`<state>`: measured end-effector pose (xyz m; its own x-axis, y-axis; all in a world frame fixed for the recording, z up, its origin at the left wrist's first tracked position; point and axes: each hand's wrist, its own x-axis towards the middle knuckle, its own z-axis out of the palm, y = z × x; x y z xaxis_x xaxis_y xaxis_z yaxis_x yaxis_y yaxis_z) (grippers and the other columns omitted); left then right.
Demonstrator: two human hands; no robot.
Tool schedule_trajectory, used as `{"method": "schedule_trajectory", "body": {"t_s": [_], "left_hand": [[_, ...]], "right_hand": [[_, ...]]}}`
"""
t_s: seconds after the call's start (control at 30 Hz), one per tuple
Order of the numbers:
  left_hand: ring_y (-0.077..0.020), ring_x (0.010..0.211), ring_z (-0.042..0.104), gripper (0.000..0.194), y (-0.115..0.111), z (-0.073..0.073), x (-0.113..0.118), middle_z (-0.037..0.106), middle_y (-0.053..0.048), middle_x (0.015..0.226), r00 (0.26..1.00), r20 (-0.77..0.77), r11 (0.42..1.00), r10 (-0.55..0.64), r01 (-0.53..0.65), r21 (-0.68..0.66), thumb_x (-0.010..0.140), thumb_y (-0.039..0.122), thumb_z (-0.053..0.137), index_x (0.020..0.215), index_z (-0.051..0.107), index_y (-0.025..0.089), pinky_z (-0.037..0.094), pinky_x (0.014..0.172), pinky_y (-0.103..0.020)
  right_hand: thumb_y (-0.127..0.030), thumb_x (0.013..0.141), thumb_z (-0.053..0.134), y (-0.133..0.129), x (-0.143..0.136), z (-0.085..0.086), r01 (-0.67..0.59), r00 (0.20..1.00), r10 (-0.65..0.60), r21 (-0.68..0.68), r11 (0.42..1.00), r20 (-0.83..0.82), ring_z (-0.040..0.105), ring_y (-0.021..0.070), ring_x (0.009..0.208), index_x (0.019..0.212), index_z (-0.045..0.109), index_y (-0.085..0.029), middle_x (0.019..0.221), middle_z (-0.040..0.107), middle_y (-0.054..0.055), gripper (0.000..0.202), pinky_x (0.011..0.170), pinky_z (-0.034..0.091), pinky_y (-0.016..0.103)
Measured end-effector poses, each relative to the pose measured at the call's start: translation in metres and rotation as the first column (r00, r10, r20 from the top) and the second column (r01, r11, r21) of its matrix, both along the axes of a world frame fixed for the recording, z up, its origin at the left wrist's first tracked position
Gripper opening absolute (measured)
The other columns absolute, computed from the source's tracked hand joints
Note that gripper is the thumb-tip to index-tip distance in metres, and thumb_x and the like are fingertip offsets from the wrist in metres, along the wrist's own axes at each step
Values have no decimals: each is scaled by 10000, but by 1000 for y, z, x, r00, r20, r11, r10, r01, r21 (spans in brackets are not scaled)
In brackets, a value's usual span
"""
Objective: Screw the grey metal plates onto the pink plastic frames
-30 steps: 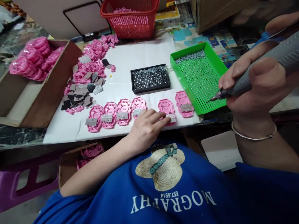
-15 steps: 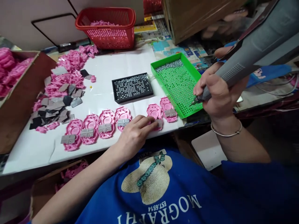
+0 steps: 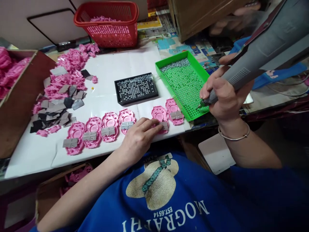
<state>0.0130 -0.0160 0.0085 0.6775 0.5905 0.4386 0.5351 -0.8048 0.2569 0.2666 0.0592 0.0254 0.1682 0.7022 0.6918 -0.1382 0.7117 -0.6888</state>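
Observation:
My right hand (image 3: 225,100) is wrapped around a grey electric screwdriver (image 3: 253,62), its bit pointing down over the near right part of a green screw tray (image 3: 166,79). The tray has screws standing in its holes and a loose heap at its far end. My left hand (image 3: 137,140) lies palm down with fingers stretched out, fingertips on the grey metal plate (image 3: 165,126) of a pink plastic shell (image 3: 159,112). Right of it lies another pink shell (image 3: 172,104) with a grey plate. Several more plated shells (image 3: 109,120) form a row to the left.
A black screw tray (image 3: 136,100) stands mid-table. Pink parts (image 3: 72,61) and loose grey and black plates (image 3: 56,108) are heaped at left, beside a box (image 3: 29,80) of pink pieces. A red basket (image 3: 108,35) and a cardboard box (image 3: 195,16) stand behind.
The view has shifted slightly, so the table items sit a little higher. Both hands stay nearly where they were, with the screwdriver bit still over the green tray.

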Motion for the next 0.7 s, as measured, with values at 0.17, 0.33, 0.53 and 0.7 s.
{"method": "schedule_trajectory", "body": {"t_s": [0.17, 0.33, 0.53, 0.7], "left_hand": [[-185, 888, 614, 288, -4, -1, -4, 705, -118, 1125, 1000, -5, 1000, 28, -28, -3, 921, 16, 485, 1136, 638, 130, 551, 752, -314], [-183, 881, 608, 302, -4, 0, -4, 707, -119, 1114, 999, -41, 999, 34, -34, 0, 939, 38, 442, 1145, 638, 140, 547, 746, -316], [-187, 884, 604, 298, -2, 0, -1, 707, -117, 1119, 996, -66, 998, 59, -59, 0, 938, 41, 452, 1146, 641, 139, 546, 742, -315], [-196, 882, 599, 279, -1, -1, -1, 710, -113, 1120, 993, -97, 998, 63, -62, 13, 933, 33, 466, 1125, 648, 121, 537, 724, -311]], "right_hand": [[-356, 717, 803, 3, -1, 0, 27, 999, -28, 30, 999, 18, 450, 82, 350, 1037, 680, -263, 575, 578, -89, 354, 304, 353, 235], [-326, 711, 786, 7, -1, -3, 29, 999, -31, 90, 995, 19, 423, 75, 341, 1051, 701, -261, 574, 566, -81, 357, 283, 313, 231], [-410, 693, 792, 7, 0, -2, 72, 995, -76, 56, 996, 61, 398, 78, 330, 1034, 707, -319, 571, 547, -88, 362, 273, 321, 237], [-397, 711, 777, 11, 3, -5, 70, 996, -75, 87, 994, 58, 401, 72, 331, 1051, 693, -304, 568, 547, -97, 362, 269, 325, 222]]}}
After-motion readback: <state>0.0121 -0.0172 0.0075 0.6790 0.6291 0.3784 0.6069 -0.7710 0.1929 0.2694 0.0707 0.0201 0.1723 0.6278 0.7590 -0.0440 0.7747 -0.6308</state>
